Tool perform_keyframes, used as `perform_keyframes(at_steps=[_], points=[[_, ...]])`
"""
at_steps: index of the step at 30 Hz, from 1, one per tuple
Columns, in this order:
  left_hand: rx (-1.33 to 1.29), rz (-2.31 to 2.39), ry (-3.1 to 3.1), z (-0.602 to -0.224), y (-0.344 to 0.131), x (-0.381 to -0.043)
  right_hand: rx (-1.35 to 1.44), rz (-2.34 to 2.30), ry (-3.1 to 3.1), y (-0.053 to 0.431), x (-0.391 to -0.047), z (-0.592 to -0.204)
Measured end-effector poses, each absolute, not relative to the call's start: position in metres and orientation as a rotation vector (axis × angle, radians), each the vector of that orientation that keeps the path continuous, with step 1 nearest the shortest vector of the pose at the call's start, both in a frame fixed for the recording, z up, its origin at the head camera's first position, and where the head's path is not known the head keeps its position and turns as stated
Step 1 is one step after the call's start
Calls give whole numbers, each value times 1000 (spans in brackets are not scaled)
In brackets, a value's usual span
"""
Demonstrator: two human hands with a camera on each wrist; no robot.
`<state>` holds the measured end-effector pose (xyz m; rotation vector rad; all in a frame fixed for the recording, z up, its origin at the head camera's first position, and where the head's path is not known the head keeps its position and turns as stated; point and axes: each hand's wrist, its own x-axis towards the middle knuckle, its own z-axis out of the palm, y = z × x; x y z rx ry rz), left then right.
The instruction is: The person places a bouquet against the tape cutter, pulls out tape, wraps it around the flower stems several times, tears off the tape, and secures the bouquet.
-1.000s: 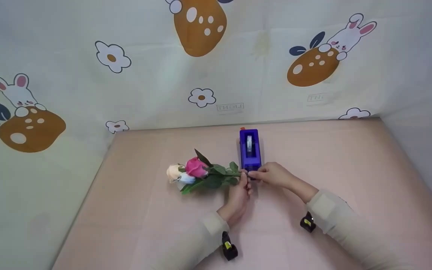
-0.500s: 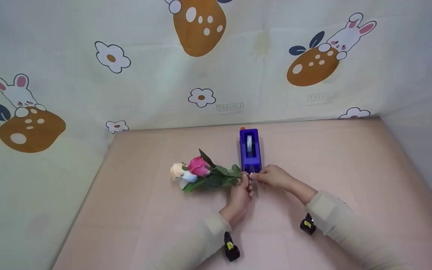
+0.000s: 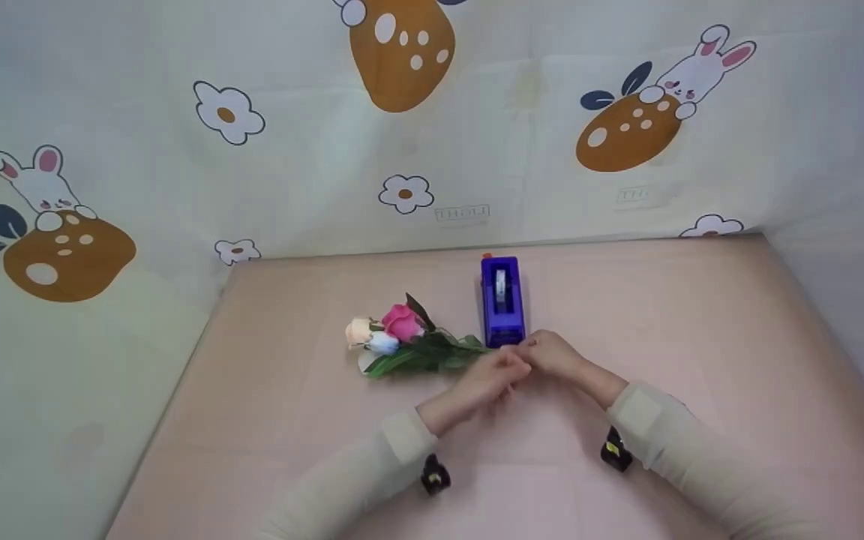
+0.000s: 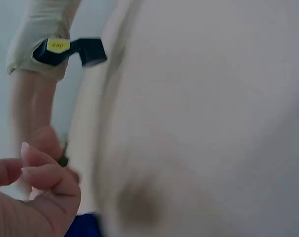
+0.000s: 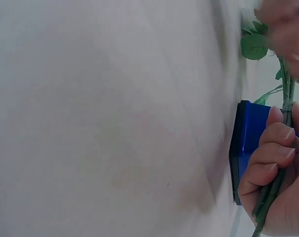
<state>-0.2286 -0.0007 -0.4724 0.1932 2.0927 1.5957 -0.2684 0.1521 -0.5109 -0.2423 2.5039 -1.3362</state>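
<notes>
My right hand [image 3: 556, 355] grips the green stems [image 5: 286, 89] of a small bunch of artificial roses; in the right wrist view its fingers curl round them. A shiny clear band shows on the stems just above the thumb. The bunch has a pink rose [image 3: 402, 323], a cream rose [image 3: 358, 331] and a pale blue rose [image 3: 383, 343], and its heads point left. Close beside the right hand is my left hand [image 3: 483, 381], fingers loosely bent, with nothing visible between them. Just beyond both hands stands a blue-purple tape dispenser [image 3: 503, 331] with a tape roll [image 3: 501, 286].
The pinkish tabletop [image 3: 267, 420] reaches back to a pale patterned cloth [image 3: 312, 150]. Similar cloth hangs at both sides. A black wrist camera [image 3: 436, 475] hangs below the left sleeve and another black camera [image 3: 616, 450] below the right.
My left hand has let go of the stems and turned over, its forearm shifting slightly left. The rose heads have moved a little right and away from me. My right hand stays nearly in place.
</notes>
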Motion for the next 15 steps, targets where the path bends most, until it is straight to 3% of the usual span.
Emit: perform_keyframes(at_steps=[2, 6, 8, 12, 15], points=[[325, 1421, 2369, -453, -1, -248, -239, -1336, 2488, 153, -269, -511], [293, 1011, 2622, -438, 2, -291, -169, -1360, 2424, 154, -268, -512], [269, 915, 2613, -448, 1, -308, -166, -1357, 2431, 154, -268, -513], [347, 925, 2572, -504, -10, -348, -185, -1354, 2430, 150, -267, -513], [346, 911, 2583, -506, -11, -351, -177, -1352, 2435, 148, -267, -513]])
